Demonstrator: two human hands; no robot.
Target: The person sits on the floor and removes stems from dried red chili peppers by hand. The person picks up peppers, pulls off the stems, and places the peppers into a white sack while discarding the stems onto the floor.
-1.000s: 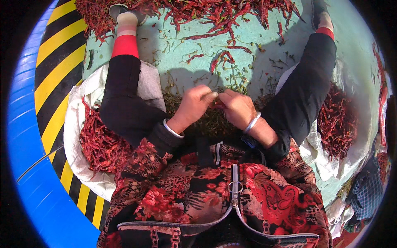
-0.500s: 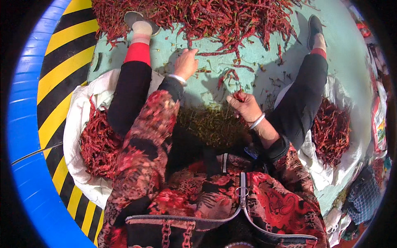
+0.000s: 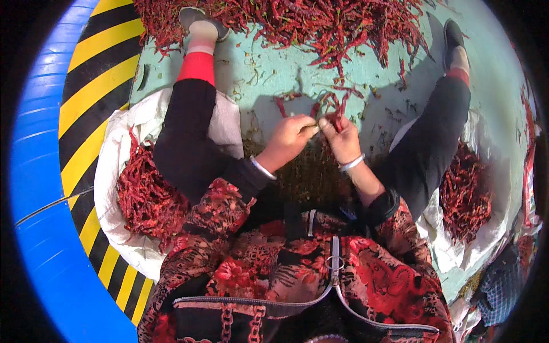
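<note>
My right hand (image 3: 343, 142) is closed around a small bunch of dried red chilies (image 3: 342, 108), which stick out beyond its thumb and fingers. Against its thumb, my left hand (image 3: 287, 139) is pinched shut at the fingertips; whatever it grips there is too small to make out. Just past the fingertips, loose dried chilies (image 3: 280, 106) lie on the pale green floor (image 3: 251, 80). Beneath both hands, between my legs, is a dark heap of stems and scraps (image 3: 303, 177), partly in shadow.
A large pile of dried red chilies (image 3: 320, 26) spreads across the far side. White sacks holding chilies stand by my left leg (image 3: 106, 188) and right leg (image 3: 426, 228). Yellow-and-black striped edging (image 3: 94, 111) and a blue surface (image 3: 34, 188) run along the left.
My left hand has come down and right from near the far pile to meet my right hand, its fingers now pinched. My right hand stays nearly in place with the chilies.
</note>
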